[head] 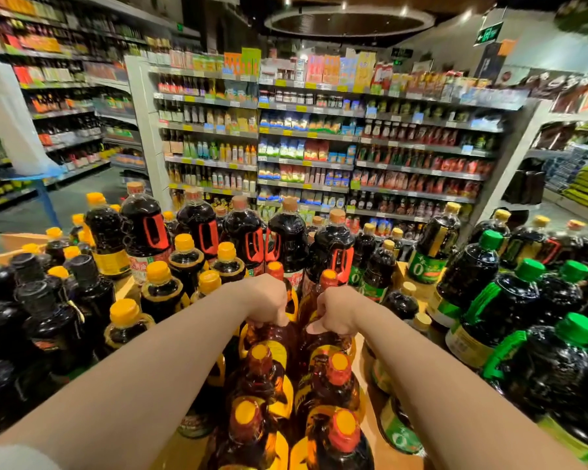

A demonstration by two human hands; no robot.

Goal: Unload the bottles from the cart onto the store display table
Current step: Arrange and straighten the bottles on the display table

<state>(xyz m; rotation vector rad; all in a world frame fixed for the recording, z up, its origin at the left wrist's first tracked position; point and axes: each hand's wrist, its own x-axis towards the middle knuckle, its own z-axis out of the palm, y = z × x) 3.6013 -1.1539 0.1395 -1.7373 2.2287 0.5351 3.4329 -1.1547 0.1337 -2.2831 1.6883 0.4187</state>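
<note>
A wooden display table [360, 432] in a supermarket aisle stands crowded with dark bottles, with stocked shelves [306, 137] of sauces and packets behind it under ceiling spotlights. Yellow-capped bottles [184, 262] and black-capped bottles [82, 290] fill the table's left side, tall bottles with red handles [197, 228] the back, and green-capped bottles [520, 296] the right. Both bare arms reach forward over two rows of amber bottles [262, 378] running down the middle. The left hand [269, 300] grips the top of an amber bottle in the left row [272, 337], fingers curled tightly round it. The right hand [336, 312] grips the neighbouring amber bottle in the right row [330, 340], fingers curled and thumb pointing inward. Both held bottles stand upright, side by side, directly beneath the fists.
</note>
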